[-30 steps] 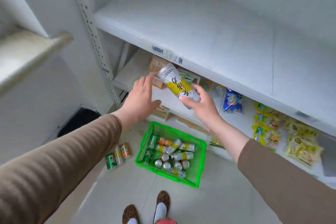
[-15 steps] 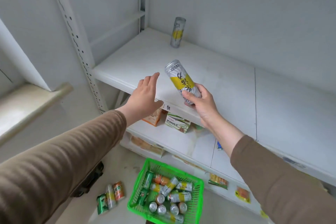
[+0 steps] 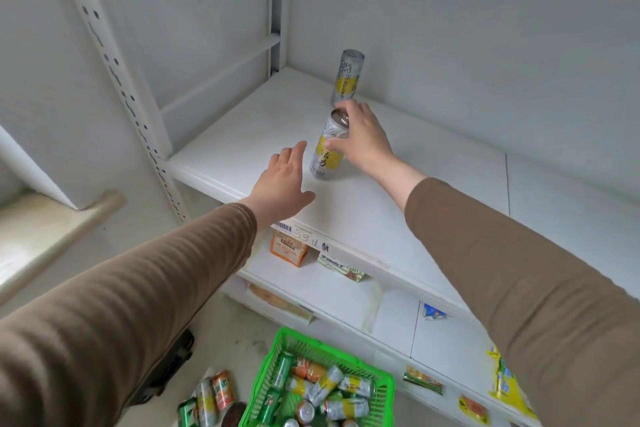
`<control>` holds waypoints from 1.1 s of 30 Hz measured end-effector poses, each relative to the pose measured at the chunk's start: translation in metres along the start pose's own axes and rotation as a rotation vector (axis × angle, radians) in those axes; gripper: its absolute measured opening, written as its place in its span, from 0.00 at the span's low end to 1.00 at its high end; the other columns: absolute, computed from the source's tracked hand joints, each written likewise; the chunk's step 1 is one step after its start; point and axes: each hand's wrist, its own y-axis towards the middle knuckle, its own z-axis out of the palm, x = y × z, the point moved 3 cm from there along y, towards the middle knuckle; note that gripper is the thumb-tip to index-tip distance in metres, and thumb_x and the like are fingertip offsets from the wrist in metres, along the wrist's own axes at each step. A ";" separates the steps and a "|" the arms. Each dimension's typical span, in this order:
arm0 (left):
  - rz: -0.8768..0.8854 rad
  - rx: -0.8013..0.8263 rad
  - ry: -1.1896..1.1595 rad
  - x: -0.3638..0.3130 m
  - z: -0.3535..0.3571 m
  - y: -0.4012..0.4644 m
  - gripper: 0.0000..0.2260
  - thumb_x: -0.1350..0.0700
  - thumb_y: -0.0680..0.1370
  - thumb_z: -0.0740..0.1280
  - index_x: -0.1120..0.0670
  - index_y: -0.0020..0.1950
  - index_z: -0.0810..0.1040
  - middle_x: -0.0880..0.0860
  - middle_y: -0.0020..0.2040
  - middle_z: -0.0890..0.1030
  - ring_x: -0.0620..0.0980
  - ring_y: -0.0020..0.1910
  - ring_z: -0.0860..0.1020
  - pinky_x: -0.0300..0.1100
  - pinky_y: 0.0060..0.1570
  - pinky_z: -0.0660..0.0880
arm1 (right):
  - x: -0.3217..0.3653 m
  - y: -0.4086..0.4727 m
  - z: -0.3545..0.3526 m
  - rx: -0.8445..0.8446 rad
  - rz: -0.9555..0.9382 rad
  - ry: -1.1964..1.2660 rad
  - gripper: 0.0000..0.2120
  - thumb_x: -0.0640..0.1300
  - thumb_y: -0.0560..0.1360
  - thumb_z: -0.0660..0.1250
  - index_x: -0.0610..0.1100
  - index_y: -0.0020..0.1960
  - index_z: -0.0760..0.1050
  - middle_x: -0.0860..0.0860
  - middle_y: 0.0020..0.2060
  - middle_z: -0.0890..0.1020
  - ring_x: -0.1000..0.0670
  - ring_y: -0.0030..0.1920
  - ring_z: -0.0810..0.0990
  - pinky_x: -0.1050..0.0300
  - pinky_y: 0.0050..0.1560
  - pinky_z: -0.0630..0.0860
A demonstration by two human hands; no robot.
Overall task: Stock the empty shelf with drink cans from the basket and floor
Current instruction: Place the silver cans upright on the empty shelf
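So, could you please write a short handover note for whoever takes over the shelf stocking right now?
Right hand: gripping the tall silver-and-yellow drink can near its top, setting it on the white shelf.
Left hand: open, empty, hovering beside that can.
Done: one matching silver-and-yellow can stands upright near the back corner.
Left: release the held can, then shelve the mixed cans in the green plastic basket and the few cans on the floor beside it.

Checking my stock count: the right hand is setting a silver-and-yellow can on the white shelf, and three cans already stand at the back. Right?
Not quite. The head view shows only one silver-and-yellow can standing at the back. The right hand does hold the second can on the white shelf.
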 end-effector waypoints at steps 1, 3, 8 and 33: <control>0.007 -0.001 -0.002 0.002 0.001 0.006 0.43 0.51 0.73 0.72 0.55 0.79 0.48 0.57 0.73 0.63 0.59 0.71 0.62 0.52 0.68 0.66 | 0.002 0.004 0.004 -0.019 0.002 0.011 0.36 0.47 0.68 0.79 0.47 0.72 0.67 0.46 0.66 0.73 0.42 0.66 0.73 0.48 0.63 0.73; 0.018 -0.003 -0.010 0.009 0.004 0.020 0.43 0.50 0.74 0.71 0.55 0.79 0.48 0.57 0.73 0.63 0.59 0.71 0.62 0.52 0.68 0.66 | 0.003 0.006 0.015 -0.083 0.025 0.099 0.42 0.45 0.68 0.79 0.48 0.77 0.61 0.48 0.71 0.71 0.44 0.69 0.73 0.50 0.64 0.72; 0.050 -0.004 -0.042 0.026 0.009 0.046 0.43 0.51 0.73 0.72 0.55 0.79 0.49 0.56 0.71 0.64 0.58 0.70 0.63 0.51 0.66 0.68 | -0.012 -0.021 0.057 -0.172 0.237 0.374 0.44 0.43 0.68 0.80 0.49 0.75 0.57 0.53 0.63 0.77 0.51 0.60 0.78 0.58 0.55 0.73; 0.113 0.013 0.037 0.051 0.010 0.199 0.40 0.49 0.74 0.70 0.57 0.79 0.51 0.57 0.72 0.64 0.58 0.70 0.63 0.52 0.66 0.68 | -0.063 0.142 0.093 -0.258 0.508 0.344 0.20 0.42 0.73 0.75 0.42 0.57 0.67 0.46 0.54 0.81 0.44 0.52 0.80 0.57 0.45 0.69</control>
